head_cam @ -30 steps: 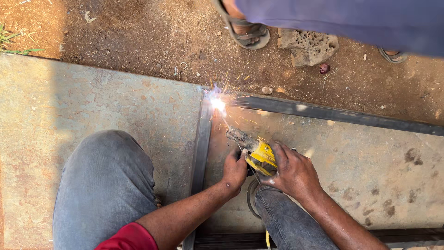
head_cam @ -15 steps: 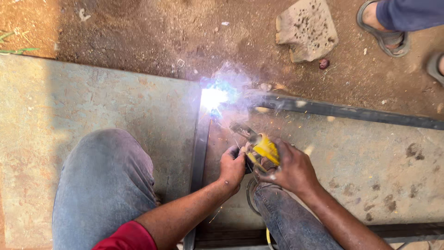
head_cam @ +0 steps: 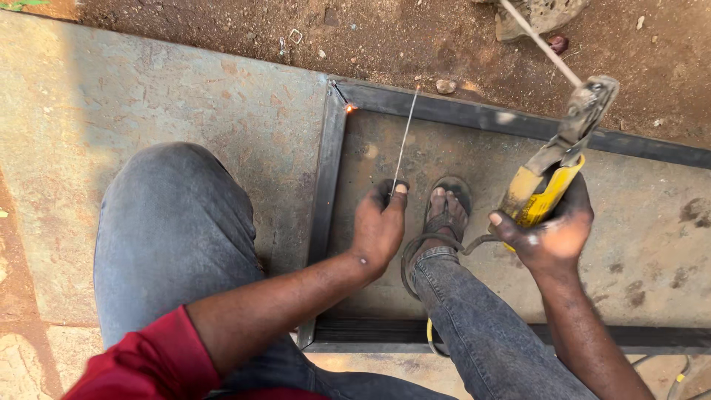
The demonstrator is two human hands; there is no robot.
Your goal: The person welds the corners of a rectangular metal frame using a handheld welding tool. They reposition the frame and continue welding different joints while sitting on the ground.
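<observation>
Sunlit concrete slab [head_cam: 185, 96]; reddish dirt ground [head_cam: 400, 37] beyond.

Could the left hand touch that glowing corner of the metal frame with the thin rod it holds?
Probably yes. The left hand holds the thin rod upright, its tip close beside the glowing corner of the metal frame, with nothing between them.

Red sleeve [head_cam: 152, 355]; grey jeans [head_cam: 174, 230]; dark strapped sandal [head_cam: 446, 211]; bare forearms.

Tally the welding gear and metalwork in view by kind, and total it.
Welding rods: 2, one in the left hand, rod; one clamped in the holder
Yellow electrode holder: 1, in the right hand
Steel frame: 1
Total: 4
</observation>
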